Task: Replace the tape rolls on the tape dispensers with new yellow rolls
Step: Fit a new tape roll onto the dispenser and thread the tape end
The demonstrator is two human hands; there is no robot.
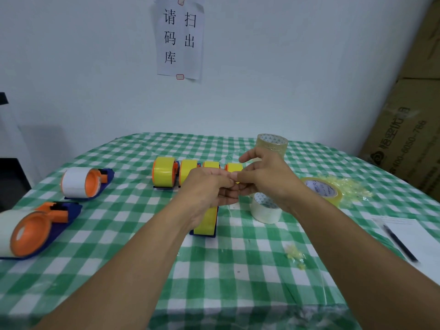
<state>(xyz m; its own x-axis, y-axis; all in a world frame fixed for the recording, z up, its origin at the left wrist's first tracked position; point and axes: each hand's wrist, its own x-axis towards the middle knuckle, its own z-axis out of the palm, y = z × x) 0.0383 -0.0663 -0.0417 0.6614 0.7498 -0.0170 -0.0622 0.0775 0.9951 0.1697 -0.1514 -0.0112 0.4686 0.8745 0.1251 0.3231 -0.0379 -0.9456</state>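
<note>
Soft, even indoor light fills the scene, leaving the pale wall (285,67) flat and bluish and casting only faint shadows beneath the hands (228,184) on the checked counter (238,270). The wide-angle lens bows the counter's far edge and stretches the forearms toward the lower corners, while the cardboard boxes (409,129) at the right lean and smear. Motion blur softens the fingertips and the pen (400,244), and the yellow rolls (164,172) show a mild sheen without harsh glare.
</note>
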